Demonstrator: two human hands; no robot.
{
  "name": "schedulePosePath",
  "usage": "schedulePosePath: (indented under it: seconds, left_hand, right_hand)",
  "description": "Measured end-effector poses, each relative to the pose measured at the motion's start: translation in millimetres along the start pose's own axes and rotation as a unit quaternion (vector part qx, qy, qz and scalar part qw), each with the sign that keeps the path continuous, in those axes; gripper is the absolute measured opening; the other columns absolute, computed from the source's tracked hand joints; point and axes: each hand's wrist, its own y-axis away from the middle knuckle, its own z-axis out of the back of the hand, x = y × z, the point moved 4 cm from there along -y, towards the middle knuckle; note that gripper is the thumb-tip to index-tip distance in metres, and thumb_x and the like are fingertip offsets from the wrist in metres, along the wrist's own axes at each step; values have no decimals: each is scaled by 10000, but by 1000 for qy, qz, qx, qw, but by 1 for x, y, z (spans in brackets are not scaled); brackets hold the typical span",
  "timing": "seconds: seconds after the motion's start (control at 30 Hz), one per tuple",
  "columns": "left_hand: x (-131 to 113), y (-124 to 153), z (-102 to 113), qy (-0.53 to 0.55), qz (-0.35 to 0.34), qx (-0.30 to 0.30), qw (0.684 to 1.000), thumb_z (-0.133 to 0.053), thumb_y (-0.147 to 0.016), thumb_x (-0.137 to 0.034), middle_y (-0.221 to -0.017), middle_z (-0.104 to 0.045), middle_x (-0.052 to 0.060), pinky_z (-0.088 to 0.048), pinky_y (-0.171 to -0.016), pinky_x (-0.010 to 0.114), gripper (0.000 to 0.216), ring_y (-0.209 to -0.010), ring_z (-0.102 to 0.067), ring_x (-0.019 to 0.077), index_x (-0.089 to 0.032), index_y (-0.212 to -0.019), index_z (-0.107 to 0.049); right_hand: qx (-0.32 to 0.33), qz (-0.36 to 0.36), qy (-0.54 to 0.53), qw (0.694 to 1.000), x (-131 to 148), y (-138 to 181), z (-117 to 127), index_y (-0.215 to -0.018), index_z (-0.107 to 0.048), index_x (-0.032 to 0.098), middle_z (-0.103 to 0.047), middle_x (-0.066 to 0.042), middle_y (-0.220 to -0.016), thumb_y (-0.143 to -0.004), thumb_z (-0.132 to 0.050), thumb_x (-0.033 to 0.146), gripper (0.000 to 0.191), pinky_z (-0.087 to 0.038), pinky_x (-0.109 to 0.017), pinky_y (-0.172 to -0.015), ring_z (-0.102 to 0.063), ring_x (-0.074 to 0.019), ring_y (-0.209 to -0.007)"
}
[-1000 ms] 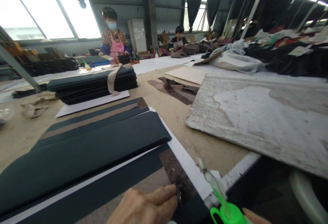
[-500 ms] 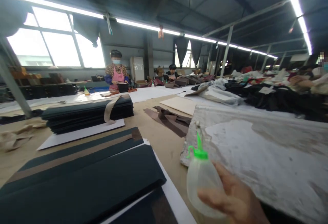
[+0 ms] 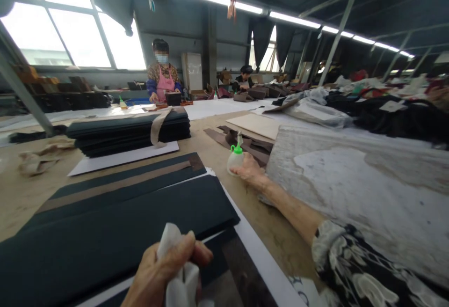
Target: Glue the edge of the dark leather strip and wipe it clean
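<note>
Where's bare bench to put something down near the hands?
Free: tan strip between the dark sheets and the grey board, beyond the right hand on the glue bottle. Also bare tan left of the banded stack. Crowded: brown strips behind the bottle. Left hand grips a white cloth.

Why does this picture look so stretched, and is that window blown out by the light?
In the head view the wide lens bends things: roof beams and table edges fan outward toward the corners. The window at upper left is washed out to plain white, with no detail behind it. The right hand on the glue bottle is fairly sharp; the left hand gripping a white cloth near the bottom edge looks oversized and soft.
</note>
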Motion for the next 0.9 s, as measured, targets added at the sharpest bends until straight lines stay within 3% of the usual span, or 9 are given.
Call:
schedulePosePath:
  seconds: [0.17,0.27,0.33,0.43,0.53,0.63,0.7,0.77,0.9]
  left_hand:
    - [-1,0,-3,172,100,-99,975,-672,-721,-421,-617,-553,61,-448,-456,222,357,-494,-513,133,-69,-776,-650]
    - [-3,5,-10,224,124,-116,960,-641,-762,-360,-724,-593,86,-478,-495,230,298,-572,-561,156,-74,-845,-630]
    - [-3,9,-19,252,128,-60,957,-636,-766,-389,-772,-606,82,-476,-499,213,316,-615,-582,162,-104,-901,-614]
    - [-4,17,-33,239,129,62,961,-565,-773,-539,-830,-617,95,-481,-486,225,455,-700,-615,206,-141,-994,-576]
    - [-8,21,-42,219,93,151,959,-409,-749,-703,-1023,-592,149,-542,-662,352,660,-896,-606,279,-142,-1083,-501]
    - [-10,18,-41,177,9,174,969,-389,-732,-732,-1274,-453,138,-391,-987,426,742,-1173,-449,273,-173,-1220,-374]
    - [-8,14,-35,65,-59,129,988,-527,-742,-625,-1346,-383,77,-286,-1062,406,678,-1259,-341,232,-243,-1267,-332]
    - [-7,12,-30,-89,-121,86,985,-630,-730,-458,-1321,-404,33,-288,-1049,427,511,-1241,-352,244,-289,-1179,-455]
    - [-6,15,-31,-267,-213,80,936,-574,-748,-303,-1204,-485,28,-369,-965,439,198,-1124,-455,265,-261,-938,-612]
  right_hand:
    - [-1,67,-4,998,32,69,35,-1033,-574,136,-577,-56,-1052,-794,-626,172,247,-421,-410,-894,-550,-186,-950]
    - [77,155,-69,983,70,135,53,-994,-629,224,-643,21,-927,-807,-611,292,200,-498,-205,-718,-599,-113,-805]
    - [174,236,-121,948,90,173,50,-1162,-553,224,-595,-1,-1110,-729,-701,258,459,-468,-181,-838,-552,-129,-1011]
    - [244,361,-146,888,100,207,38,-1361,-305,141,-341,-98,-1381,-699,-726,157,785,-225,-316,-1089,-276,-184,-1286]
    - [230,391,-170,875,90,213,34,-1384,-229,164,-291,-77,-1409,-793,-566,73,687,-181,-364,-1105,-268,-178,-1289]
    - [185,211,-211,936,63,203,50,-1250,-437,301,-555,44,-1167,-819,-499,116,474,-452,-186,-858,-548,-112,-1008]
    - [150,52,-220,963,38,199,67,-1103,-547,291,-642,61,-835,-816,-552,269,288,-465,-140,-581,-591,-95,-683]
    - [129,-64,-235,961,15,203,82,-1031,-561,246,-620,42,-687,-764,-607,428,326,-423,-160,-487,-547,-105,-556]
    - [149,-224,-338,902,-14,220,89,-1169,-427,232,-636,-36,-889,-722,-645,492,561,-462,-235,-635,-593,-178,-746]
